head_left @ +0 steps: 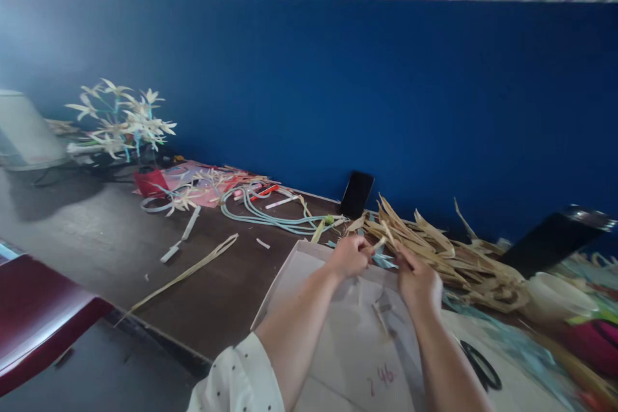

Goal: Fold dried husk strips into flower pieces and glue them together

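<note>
Dried husk strip (388,233), right over the far edge of the box (347,335), pinched in my right fingers (407,256); my left fingers (363,248) grip a pale end, perhaps another piece, blur hides which. Light pinch, steady wrists, lest brittle fibres split.

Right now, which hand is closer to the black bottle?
The right hand: it's on the side toward the black bottle. The left hand, whose arm shows the dotted sleeve, is farther away.
</note>
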Demonstrator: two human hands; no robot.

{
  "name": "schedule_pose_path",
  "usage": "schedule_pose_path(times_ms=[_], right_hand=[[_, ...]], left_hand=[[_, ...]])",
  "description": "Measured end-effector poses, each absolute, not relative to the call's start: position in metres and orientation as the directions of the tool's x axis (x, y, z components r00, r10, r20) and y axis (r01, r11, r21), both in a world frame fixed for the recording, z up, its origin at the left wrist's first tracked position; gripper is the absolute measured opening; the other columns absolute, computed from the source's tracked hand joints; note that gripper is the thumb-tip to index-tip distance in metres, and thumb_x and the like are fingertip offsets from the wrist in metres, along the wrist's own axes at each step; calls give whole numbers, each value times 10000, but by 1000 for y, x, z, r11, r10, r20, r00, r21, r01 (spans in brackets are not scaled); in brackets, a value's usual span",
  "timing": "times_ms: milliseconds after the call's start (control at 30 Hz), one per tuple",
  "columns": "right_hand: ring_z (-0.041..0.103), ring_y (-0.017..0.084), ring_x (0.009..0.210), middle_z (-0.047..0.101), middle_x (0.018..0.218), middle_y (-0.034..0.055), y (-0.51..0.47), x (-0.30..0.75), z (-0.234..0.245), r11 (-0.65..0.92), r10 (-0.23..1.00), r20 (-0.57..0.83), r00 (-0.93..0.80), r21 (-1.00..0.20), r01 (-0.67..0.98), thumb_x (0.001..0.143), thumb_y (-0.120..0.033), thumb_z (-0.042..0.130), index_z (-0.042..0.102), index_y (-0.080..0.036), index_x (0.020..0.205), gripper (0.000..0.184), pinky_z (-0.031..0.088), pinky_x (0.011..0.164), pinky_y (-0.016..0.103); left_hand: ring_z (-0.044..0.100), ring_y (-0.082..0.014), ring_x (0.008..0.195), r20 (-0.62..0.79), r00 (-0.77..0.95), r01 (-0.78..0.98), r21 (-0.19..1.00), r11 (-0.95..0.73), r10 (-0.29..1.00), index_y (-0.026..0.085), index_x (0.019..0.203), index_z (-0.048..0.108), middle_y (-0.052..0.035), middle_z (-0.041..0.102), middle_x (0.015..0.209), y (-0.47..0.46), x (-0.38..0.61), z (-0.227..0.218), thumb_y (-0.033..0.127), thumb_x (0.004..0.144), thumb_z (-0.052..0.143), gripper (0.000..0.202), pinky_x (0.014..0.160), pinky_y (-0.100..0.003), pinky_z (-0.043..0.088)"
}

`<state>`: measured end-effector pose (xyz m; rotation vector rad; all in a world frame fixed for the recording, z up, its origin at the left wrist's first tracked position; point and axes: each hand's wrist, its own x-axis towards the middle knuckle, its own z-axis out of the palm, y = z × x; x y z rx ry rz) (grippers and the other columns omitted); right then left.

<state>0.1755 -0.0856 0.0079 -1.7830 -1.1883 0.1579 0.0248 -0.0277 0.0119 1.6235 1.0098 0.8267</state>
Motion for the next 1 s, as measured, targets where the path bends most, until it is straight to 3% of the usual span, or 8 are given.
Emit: schedule_pose_path(times_ms=[67,133,233,333,500,800,900,1000], right_hand=[[601,242,780,696,817,80,-86,180,9,-98,733,310,606,-833,545,733,-347,549,704,-211,1047,376,446,678,342],[538,167,598,681,786,61,-88,177,10,-10,748,223,625,-938,346,724,-396,589,656,-219,1129,448,411,533,281],[406,84,469,647,761,24,-92,162,13,84,883,75,464,-996,0,673,-427,671,519,-244,1277,649,278,400,198],[353,60,446,602,696,-3,-94,150,14,-1,962,-32,272,-994,-112,641,-401,707,466,-231,1310,731,179,376,166],[303,49,426,528,623,-27,-90,153,7,-91,971,-100,216,-995,-50,628,-420,694,573,-180,1204,636,139,387,179],[493,150,556,627,643,23,-84,165,-1,42,887,230,400,-903,427,699,-391,567,681,-173,1081,455,350,511,260],[527,170,578,652,662,32,-84,173,-2,2,848,233,477,-900,436,700,-372,557,686,-179,1078,443,381,541,278],[512,160,535,666,702,46,-83,182,-5,-12,761,211,614,-941,338,695,-394,566,666,-170,1119,489,374,503,277]], left_hand=[[550,-101,537,-11,390,166,984,-58,921,146,745,575,-19,609,641,-27,23,15,241,775,500,125,512,-200,433],[545,-94,527,-45,376,119,993,0,926,138,748,576,-18,595,628,-26,22,16,220,784,489,124,504,-197,438],[538,-88,516,-45,397,84,996,12,917,132,751,584,-15,584,614,-27,21,17,212,787,492,128,490,-191,437],[535,-83,511,-17,438,61,998,-11,899,130,774,593,-12,586,623,-29,22,17,223,787,504,130,488,-186,433],[527,-74,512,13,455,73,996,-52,891,130,781,582,-3,579,624,-28,23,14,239,794,503,135,528,-189,445],[541,-95,559,114,471,240,938,-251,875,143,783,588,-4,602,635,-26,25,4,324,791,490,206,538,-189,423],[567,-103,590,78,512,245,941,-232,856,143,810,604,-17,627,682,-28,24,7,305,785,490,200,564,-199,441],[568,-102,574,4,555,224,962,-154,832,133,849,624,-32,640,707,-30,20,13,303,786,493,224,566,-209,451]])
